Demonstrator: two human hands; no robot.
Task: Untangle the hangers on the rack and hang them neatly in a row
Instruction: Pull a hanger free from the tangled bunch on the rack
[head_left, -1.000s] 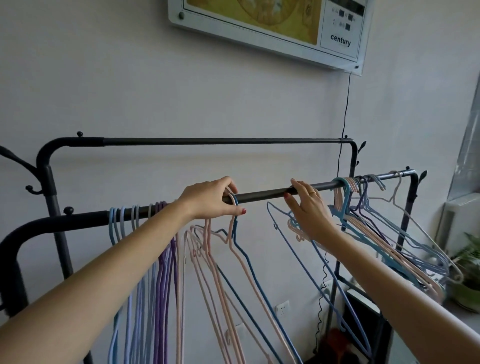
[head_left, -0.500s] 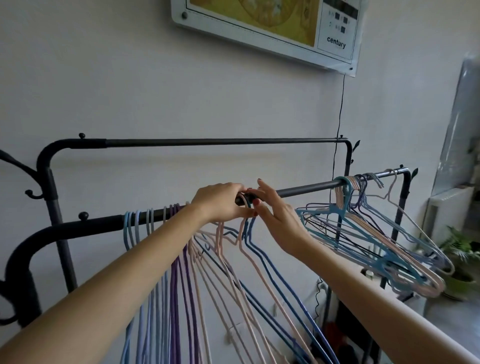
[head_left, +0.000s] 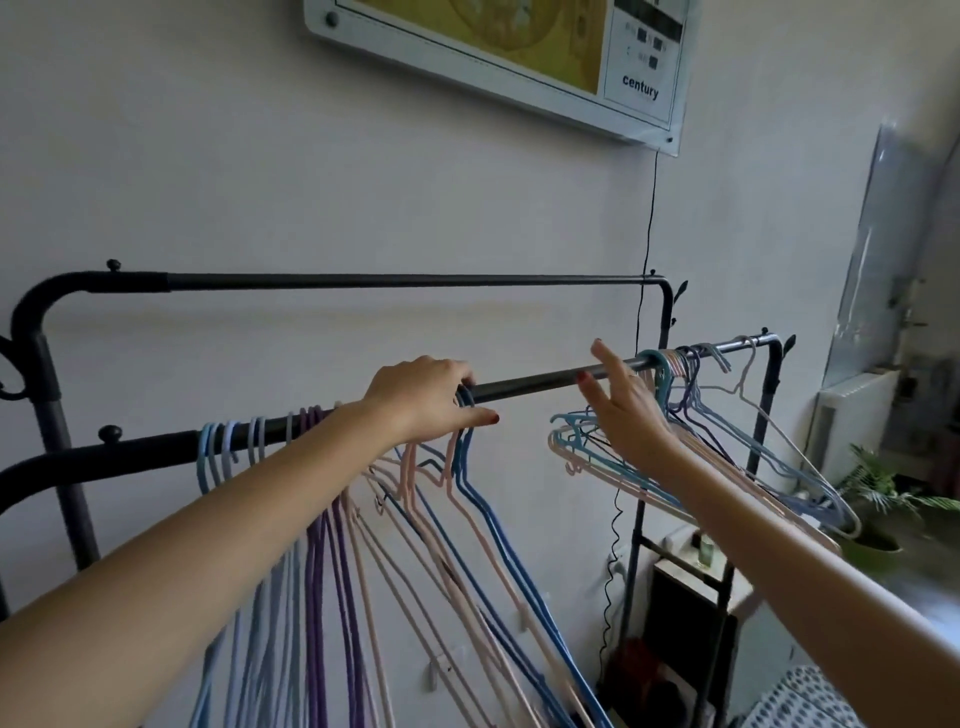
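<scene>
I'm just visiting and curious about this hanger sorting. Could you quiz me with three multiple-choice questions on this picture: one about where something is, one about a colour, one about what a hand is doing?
1. Where does the tangled bunch of hangers sit on the front rail?
A. at its right end
B. at its left end
C. on the floor

2. What colour are the hangers nearest the rail's left end?
A. red
B. light blue
C. black

3. What is the right hand doing?
A. gripping a hanger
B. resting on the wall
C. reaching with fingers spread, holding nothing

Answers:
1 A, the bunch hangs by the rail's right post.
2 B, their hooks are pale blue.
3 C, its fingers are straight and apart in front of the rail, while the left hand grips hanger hooks.
</scene>
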